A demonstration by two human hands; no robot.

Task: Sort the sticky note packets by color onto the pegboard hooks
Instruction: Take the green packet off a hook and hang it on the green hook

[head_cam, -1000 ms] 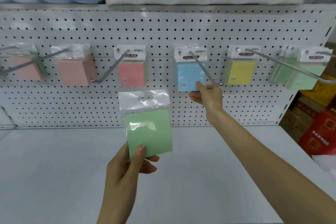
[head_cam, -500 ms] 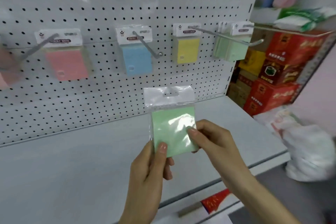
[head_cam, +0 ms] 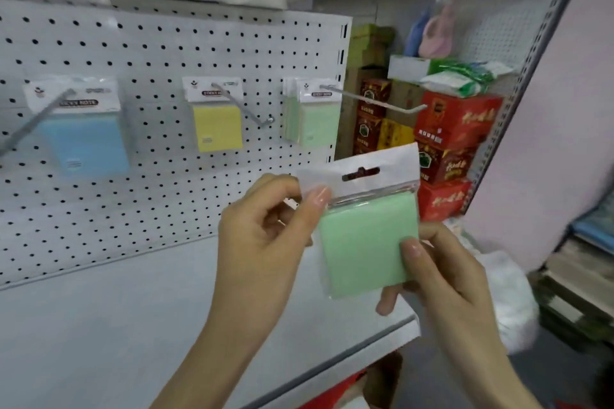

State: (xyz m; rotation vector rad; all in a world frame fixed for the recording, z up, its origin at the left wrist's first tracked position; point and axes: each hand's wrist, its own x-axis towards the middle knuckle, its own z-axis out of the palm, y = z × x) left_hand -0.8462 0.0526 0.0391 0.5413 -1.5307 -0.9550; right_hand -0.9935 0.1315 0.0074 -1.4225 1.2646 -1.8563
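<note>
Left hand [head_cam: 262, 236] and right hand [head_cam: 448, 279] pinch green packet [head_cam: 368, 242], fingers [head_cam: 315, 201] curled. Hanging step next: thread slot onto green hook [head_cam: 373, 98] (right edge of pegboard [head_cam: 166, 43]).

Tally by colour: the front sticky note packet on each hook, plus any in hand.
Blue packet: 1
Yellow packet: 1
Green: 2, the hooked green packet and the held green packet, pinched by left hand and right hand
Total: 4
More hang behind the hooked one; number unclear.
</note>
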